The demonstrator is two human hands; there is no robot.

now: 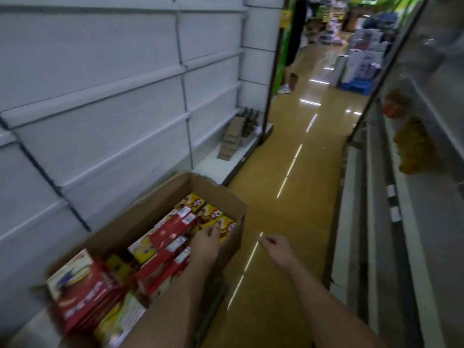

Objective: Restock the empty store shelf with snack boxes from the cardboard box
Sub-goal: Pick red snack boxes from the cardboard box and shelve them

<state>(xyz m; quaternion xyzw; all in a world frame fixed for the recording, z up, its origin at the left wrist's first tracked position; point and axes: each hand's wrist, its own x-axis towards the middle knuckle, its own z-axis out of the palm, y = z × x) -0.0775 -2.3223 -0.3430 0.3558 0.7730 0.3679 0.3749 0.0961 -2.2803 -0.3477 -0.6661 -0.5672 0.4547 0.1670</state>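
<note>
Cardboard box (226, 197), open, sitting on the floor beside the white shelf (100, 96), holding red and yellow snack boxes (173, 229). Left hand (207, 243) reaching inside, fingers resting loosely on them; right hand (276, 247) hovering over the floor (301, 172), fingers relaxed, holding nothing.

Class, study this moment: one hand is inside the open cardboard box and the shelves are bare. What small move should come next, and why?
Probably the left hand should close its fingers round one red-and-yellow snack box. It already rests among the packs in the brown cardboard box, seemingly gripping none, while the right hand hangs free over the floor and the white shelves stand bare.
</note>
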